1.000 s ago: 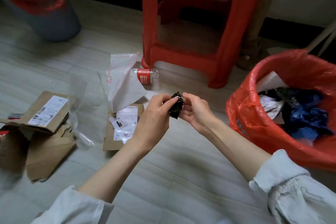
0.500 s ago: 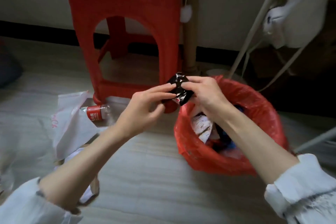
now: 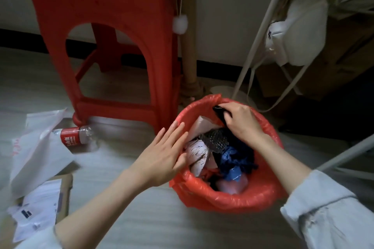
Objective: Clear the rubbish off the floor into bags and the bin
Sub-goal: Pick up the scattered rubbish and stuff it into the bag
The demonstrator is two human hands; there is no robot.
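Pinching a small black wrapper (image 3: pixel 219 115) in the curled fingers of our right hand (image 3: pixel 241 121), we hold it over the far side of the bin (image 3: pixel 228 198), just inside the rim of its red liner. Our left hand (image 3: pixel 162 157) grips nothing; its fingers lie straight and slightly spread, resting against the near-left edge of the liner as if to steady it.

To do this step well, we judge it best to let the wrapper go low, close above the heap, since so light a scrap could drift or catch on the liner's folded lip. The bin already looks fairly full: crumpled white paper (image 3: pixel 197 153), blue plastic (image 3: pixel 232 159) and a dark mesh piece (image 3: pixel 215 139) rise towards the rim, so a gentle press down afterwards may be wise to make room. Keeping the left hand on the liner should stop the thin plastic from sagging inward.

Further out, much of the rubbish is still on the floor to our left: a plastic bottle (image 3: pixel 75 136) with a red label lying on its side, a white mailer bag (image 3: pixel 36 143) beside it, and flattened cardboard (image 3: pixel 64 190) with a printed label near our left forearm. A red stool (image 3: pixel 105 26) stands just behind the bottle, close to the bin, and may crowd our reach for it. White metal legs (image 3: pixel 261 36) and a cord slant down behind the bin, but they are apart from the drop.
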